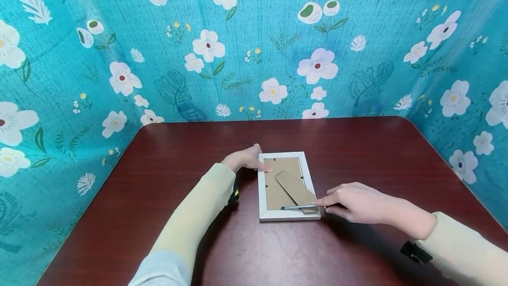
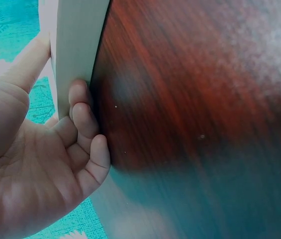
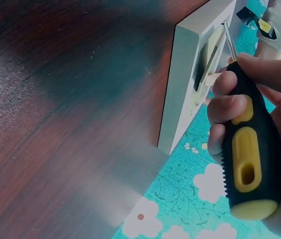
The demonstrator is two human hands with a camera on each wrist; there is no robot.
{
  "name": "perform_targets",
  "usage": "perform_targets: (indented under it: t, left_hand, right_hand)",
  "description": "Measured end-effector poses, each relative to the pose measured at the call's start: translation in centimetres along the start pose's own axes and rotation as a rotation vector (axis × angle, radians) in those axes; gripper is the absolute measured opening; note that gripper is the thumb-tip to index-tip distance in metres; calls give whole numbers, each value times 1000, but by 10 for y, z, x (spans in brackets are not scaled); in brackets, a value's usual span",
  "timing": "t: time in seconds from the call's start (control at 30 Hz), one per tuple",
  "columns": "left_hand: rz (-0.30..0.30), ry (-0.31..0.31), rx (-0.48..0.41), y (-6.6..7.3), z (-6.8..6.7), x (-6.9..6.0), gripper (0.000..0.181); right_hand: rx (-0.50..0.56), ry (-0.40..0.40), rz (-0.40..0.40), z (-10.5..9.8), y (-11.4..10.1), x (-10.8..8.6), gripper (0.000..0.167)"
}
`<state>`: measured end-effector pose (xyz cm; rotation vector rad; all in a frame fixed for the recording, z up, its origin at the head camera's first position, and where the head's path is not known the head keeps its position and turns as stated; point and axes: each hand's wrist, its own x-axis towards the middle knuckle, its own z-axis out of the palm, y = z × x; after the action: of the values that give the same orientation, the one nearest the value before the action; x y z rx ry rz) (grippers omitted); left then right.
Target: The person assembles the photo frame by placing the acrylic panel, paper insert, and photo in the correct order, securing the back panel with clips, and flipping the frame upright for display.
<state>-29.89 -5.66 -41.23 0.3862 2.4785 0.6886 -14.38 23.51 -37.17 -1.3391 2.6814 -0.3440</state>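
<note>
A white picture frame [image 1: 263, 193] lies face down on the table, its brown backing board [image 1: 274, 193] and cardboard easel stand [image 1: 298, 186] showing. My left hand [image 1: 247, 159] grips the frame's upper left side, thumb over the top edge; in the left wrist view its other fingers [image 2: 85, 119] curl against the outer side. In my right hand [image 1: 355, 202] is a screwdriver [image 3: 252, 144] with a black and yellow handle. Its metal shaft [image 1: 299, 207] reaches across the lower part of the frame, over the backing. Whether the tip touches the board I cannot tell.
The dark red-brown table [image 1: 190, 140] extends around the frame on all sides. Behind and beside it hangs a turquoise flowered cloth [image 1: 246, 56]. A black wrist device [image 1: 416, 251] is strapped at the right sleeve, another [image 1: 235, 193] at the left.
</note>
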Motion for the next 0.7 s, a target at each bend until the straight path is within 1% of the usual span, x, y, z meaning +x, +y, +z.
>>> perform_targets:
  t: [0.13,0.27,0.4,0.47,0.57,0.7]
  left_hand:
    - [1,-1,-3,0,0,0,62]
    - [-1,0,1,1,-1,-1,64]
    - [-13,8,5,0,-2,-1,66]
    - [-14,11,3,0,-2,-1,66]
    - [-11,10,-1,0,-1,0,66]
    - [-14,5,-1,1,1,0,67]
  right_hand:
    - [145,-69,81,-2,0,4,34]
    - [275,-131,140,-5,1,9,31]
    - [361,-171,156,-7,1,14,30]
    - [381,-182,164,-7,2,15,30]
    - [374,-178,167,-7,2,14,30]
    - [324,-147,146,-6,4,7,31]
